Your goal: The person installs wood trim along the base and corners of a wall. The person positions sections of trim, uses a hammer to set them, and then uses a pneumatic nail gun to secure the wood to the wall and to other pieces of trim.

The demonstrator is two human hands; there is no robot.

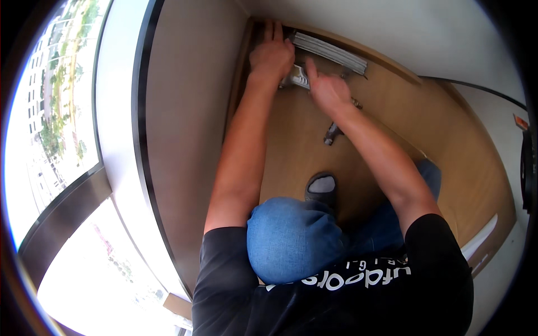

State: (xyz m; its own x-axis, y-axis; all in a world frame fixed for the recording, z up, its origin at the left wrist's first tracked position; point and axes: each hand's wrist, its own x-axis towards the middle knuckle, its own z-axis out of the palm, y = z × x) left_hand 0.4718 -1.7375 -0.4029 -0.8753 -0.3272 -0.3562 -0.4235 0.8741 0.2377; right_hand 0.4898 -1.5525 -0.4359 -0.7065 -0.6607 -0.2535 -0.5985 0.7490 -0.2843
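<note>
In the far corner my left hand (273, 56) is open, its fingers stretched toward the wooden skirting. Close to its right, my right hand (330, 92) is closed on a silver metal tool (297, 77), index finger extended forward. The tool's head shows between my two hands; my palm hides much of the rest, and its exact kind is unclear. A bundle of long pale metal-looking strips (330, 52) lies beside the skirting, just beyond my right hand. Under my right forearm, a dark metal hammer-like head (332, 134) rests on the floor, its other end hidden.
I crouch on a wood-coloured floor (291, 140), with a dark slipper (321, 187) on one foot. A brown panel (188, 112) and a bright window (56, 101) stand to the left. On the right, a black cable (476, 85) runs along the pale wall (437, 39).
</note>
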